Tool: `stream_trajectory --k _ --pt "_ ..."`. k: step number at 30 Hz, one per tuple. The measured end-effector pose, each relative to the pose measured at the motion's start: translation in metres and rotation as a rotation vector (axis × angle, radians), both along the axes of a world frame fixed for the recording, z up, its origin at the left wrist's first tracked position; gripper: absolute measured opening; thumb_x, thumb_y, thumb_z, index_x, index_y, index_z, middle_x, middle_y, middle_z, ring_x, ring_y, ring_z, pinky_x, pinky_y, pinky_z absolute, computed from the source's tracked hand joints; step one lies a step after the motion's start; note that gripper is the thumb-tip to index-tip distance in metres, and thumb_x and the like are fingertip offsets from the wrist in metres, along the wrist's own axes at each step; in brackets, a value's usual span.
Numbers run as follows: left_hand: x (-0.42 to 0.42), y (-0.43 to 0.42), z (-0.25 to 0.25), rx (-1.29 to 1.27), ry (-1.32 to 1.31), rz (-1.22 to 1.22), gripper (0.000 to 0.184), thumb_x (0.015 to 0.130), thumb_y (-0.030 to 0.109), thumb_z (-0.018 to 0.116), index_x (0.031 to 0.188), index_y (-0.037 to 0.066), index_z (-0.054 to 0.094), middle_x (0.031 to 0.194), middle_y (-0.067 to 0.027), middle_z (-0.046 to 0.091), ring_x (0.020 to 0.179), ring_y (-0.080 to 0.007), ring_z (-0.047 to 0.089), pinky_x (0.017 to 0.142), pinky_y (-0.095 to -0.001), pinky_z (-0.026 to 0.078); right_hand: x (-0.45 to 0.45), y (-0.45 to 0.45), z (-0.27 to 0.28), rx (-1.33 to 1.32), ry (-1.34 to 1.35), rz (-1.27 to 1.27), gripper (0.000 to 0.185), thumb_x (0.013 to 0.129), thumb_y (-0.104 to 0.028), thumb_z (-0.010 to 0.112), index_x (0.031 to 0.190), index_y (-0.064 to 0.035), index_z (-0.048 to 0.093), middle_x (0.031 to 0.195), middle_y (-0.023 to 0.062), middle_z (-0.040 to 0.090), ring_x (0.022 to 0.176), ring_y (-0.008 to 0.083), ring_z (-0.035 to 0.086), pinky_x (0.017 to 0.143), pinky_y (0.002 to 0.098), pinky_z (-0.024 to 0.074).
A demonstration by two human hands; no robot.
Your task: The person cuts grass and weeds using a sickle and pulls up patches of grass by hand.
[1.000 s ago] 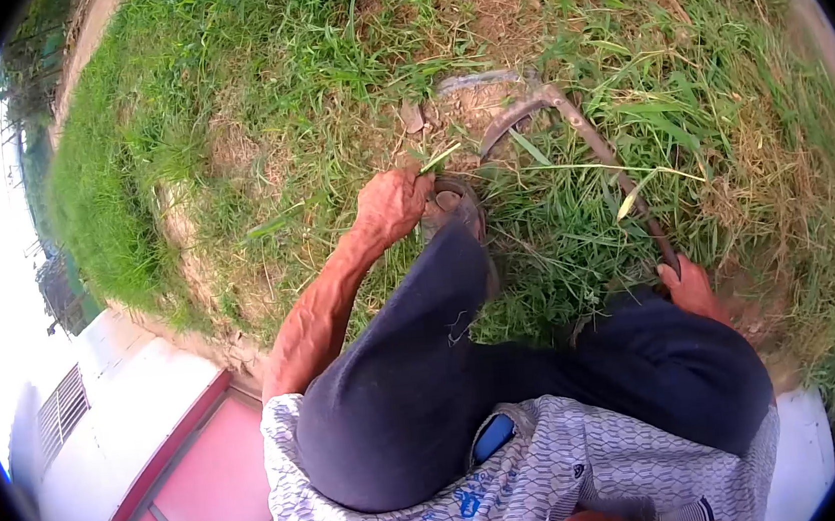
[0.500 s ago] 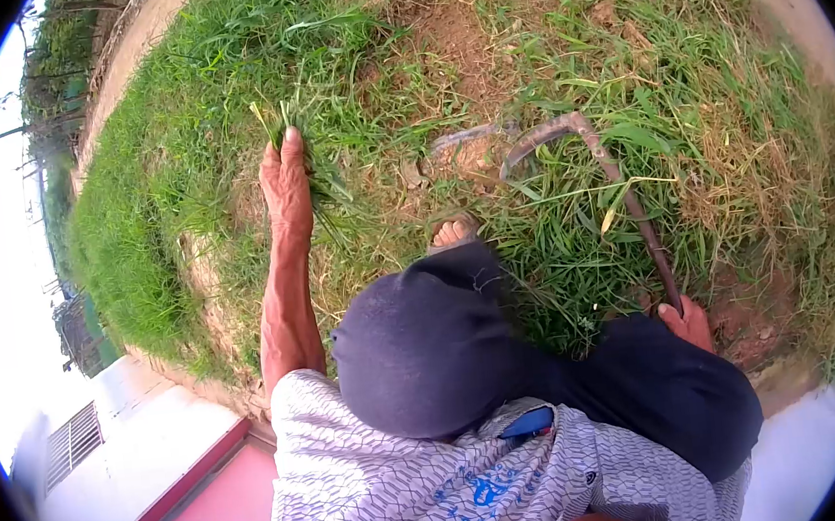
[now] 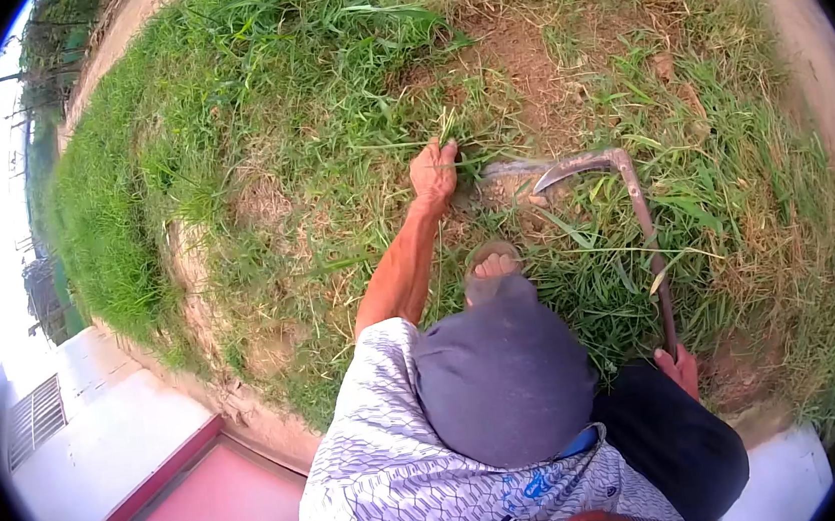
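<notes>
My left hand (image 3: pixel 434 170) is closed around a small bunch of green grass (image 3: pixel 446 127), low over the ground and ahead of my foot. On the right, my right hand (image 3: pixel 680 370) grips the lower end of the wooden handle of a sickle (image 3: pixel 643 214). The curved blade points left and lies close to the soil, to the right of my left hand. A long pale stem crosses the handle. Loose cut grass (image 3: pixel 607 292) lies between my sandalled foot (image 3: pixel 495 261) and the handle.
Growing grass (image 3: pixel 112 220) covers the slope on the left, with bare reddish soil (image 3: pixel 518 55) at the top centre. A white wall with a barred window (image 3: pixel 35 420) and a pink panel (image 3: pixel 220 505) stand at the lower left. A pale path runs along the upper right.
My left hand has moved right from the upper left and lower, still closed on grass. My right hand keeps its hold on the sickle. The view has shifted.
</notes>
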State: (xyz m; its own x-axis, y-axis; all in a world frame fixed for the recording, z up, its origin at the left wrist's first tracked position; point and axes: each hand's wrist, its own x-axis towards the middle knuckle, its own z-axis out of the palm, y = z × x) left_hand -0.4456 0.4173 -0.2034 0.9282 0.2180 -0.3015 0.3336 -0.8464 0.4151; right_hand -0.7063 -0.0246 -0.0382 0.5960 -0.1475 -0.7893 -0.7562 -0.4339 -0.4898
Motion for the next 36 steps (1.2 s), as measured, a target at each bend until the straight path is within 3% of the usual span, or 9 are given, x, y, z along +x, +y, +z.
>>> stream_trajectory --k 4,10,13,15,16,18,24,29,36 --pt "-0.02 0.037 0.024 -0.482 -0.305 0.258 0.035 0.092 0.035 0.056 0.075 0.004 0.052 0.064 -0.0032 0.054 0.058 -0.0193 0.048 0.058 -0.0351 0.039 0.01 0.024 0.007 -0.035 0.019 -0.063 0.038 0.089 -0.036 0.06 0.099 -0.0001 0.056 0.079 0.0051 0.048 0.073 0.014 0.044 0.068 0.0302 0.0388" --pt "-0.022 0.073 0.114 -1.581 0.315 0.604 0.029 0.093 0.035 0.059 0.078 0.012 0.049 0.057 0.0101 0.034 0.049 -0.0039 0.024 0.045 -0.0239 0.02 0.016 0.021 0.007 0.126 0.159 -0.111 0.038 0.09 -0.032 0.061 0.106 0.0014 0.055 0.1 0.0106 0.05 0.087 0.0141 0.046 0.076 0.0304 0.0382" --pt "-0.018 0.091 0.116 -0.936 0.184 0.217 0.044 0.086 0.045 0.066 0.095 0.004 0.055 0.056 0.0083 0.039 0.047 -0.0076 0.034 0.043 -0.0259 0.029 0.017 0.055 0.032 -0.273 -0.094 -0.097 0.035 0.088 -0.029 0.062 0.105 0.0011 0.056 0.085 0.0024 0.049 0.078 0.0102 0.044 0.069 0.028 0.0378" --pt "0.017 0.111 0.108 -0.019 0.251 -0.065 0.087 0.072 0.052 0.077 0.128 -0.006 0.045 0.079 -0.0103 0.063 0.072 -0.0255 0.063 0.064 -0.0368 0.051 0.037 0.05 0.039 -0.086 -0.053 -0.083 0.031 0.088 -0.028 0.063 0.097 -0.0005 0.055 0.076 -0.0006 0.047 0.07 0.0087 0.043 0.062 0.0268 0.0362" --pt "0.019 0.137 0.079 0.154 0.103 -0.176 0.096 0.068 0.051 0.079 0.135 -0.003 0.038 0.113 -0.0259 0.059 0.103 -0.038 0.06 0.085 -0.0453 0.05 0.04 0.049 0.045 0.104 0.019 -0.077 0.028 0.087 -0.028 0.063 0.09 -0.0021 0.053 0.067 -0.0037 0.044 0.062 0.0072 0.041 0.056 0.0256 0.0345" --pt "0.017 0.167 0.057 0.408 -0.182 -0.291 0.08 0.071 0.045 0.076 0.127 -0.003 0.044 0.12 -0.024 0.053 0.115 -0.0385 0.053 0.1 -0.0478 0.039 0.043 0.055 0.056 0.101 0.021 -0.084 0.028 0.086 -0.027 0.064 0.091 -0.0017 0.053 0.068 -0.0036 0.045 0.062 0.0073 0.042 0.056 0.0256 0.0349" --pt "0.049 0.201 0.026 0.23 0.293 -0.325 0.048 0.084 0.03 0.06 0.119 0.0 0.048 0.114 -0.0257 0.06 0.105 -0.0426 0.059 0.09 -0.0491 0.048 0.049 0.073 0.075 0.011 -0.071 -0.201 0.024 0.083 -0.022 0.066 0.086 -0.0022 0.053 0.068 -0.0034 0.047 0.062 0.0077 0.043 0.057 0.026 0.036" --pt "0.038 0.211 -0.019 0.119 0.085 -0.304 0.028 0.086 0.025 0.052 0.098 0.002 0.062 0.097 -0.0244 0.065 0.09 -0.0416 0.063 0.081 -0.0486 0.051 0.127 0.089 0.091 -0.118 -0.169 -0.018 0.018 0.082 -0.016 0.067 0.081 -0.004 0.052 0.067 -0.0029 0.046 0.061 0.008 0.043 0.056 0.0263 0.0366" --pt "-0.077 0.053 0.068 -0.428 0.465 -0.524 0.026 0.087 0.021 0.056 0.104 0.001 0.056 0.078 -0.0228 0.062 0.069 -0.0384 0.06 0.067 -0.0481 0.049 0.205 0.104 0.059 -0.102 -0.185 0.193 0.02 0.082 -0.016 0.067 0.082 -0.0035 0.051 0.066 -0.0016 0.045 0.061 0.0091 0.041 0.057 0.0271 0.0374"
